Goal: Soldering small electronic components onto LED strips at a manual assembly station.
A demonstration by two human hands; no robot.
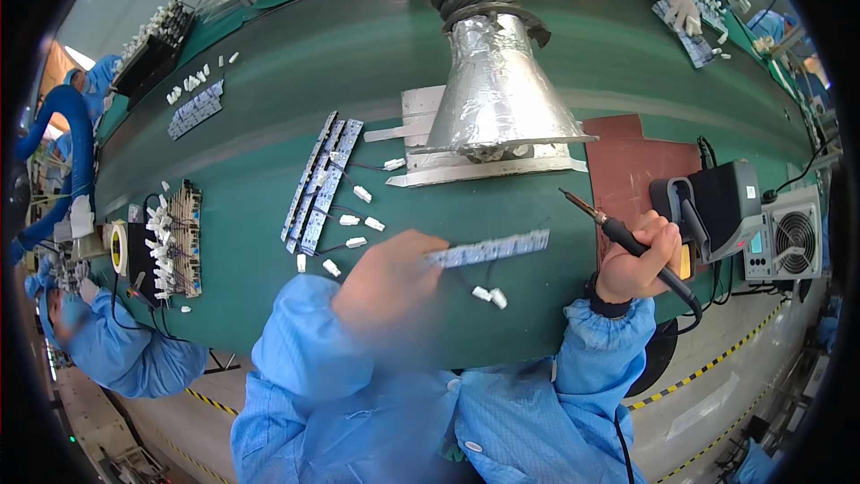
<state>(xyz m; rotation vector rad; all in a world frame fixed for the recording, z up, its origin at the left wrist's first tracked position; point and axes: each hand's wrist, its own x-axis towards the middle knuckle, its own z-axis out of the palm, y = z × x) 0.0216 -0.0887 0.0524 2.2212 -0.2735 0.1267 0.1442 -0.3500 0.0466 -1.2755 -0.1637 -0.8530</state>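
the left hand (385,280) has its fingers (430,244) closed on the left end of a narrow circuit strip (497,248), which is held over the table (546,332) in front of the person; the thumb's exact place cannot be told through the blur. the right hand (632,267) grips a soldering iron (627,237) like a pen, its tip pointing up and left, apart from the strip.

the strip looks light and stiff, probably fragile where its thin wires join — best held by an end or the long edges, with no pull on the pair of white plugs (489,297) just below it.

left of it lie similar strips (324,184) side by side, their wired connectors (362,194) toward the hand. beyond stands a foil-covered extraction hood (502,94); to the right, a reddish mat (618,157), a dark soldering stand (721,202) and a fan-backed box (795,237).

a small display (757,243) glows on that box, too small to read — no brand or label is legible.
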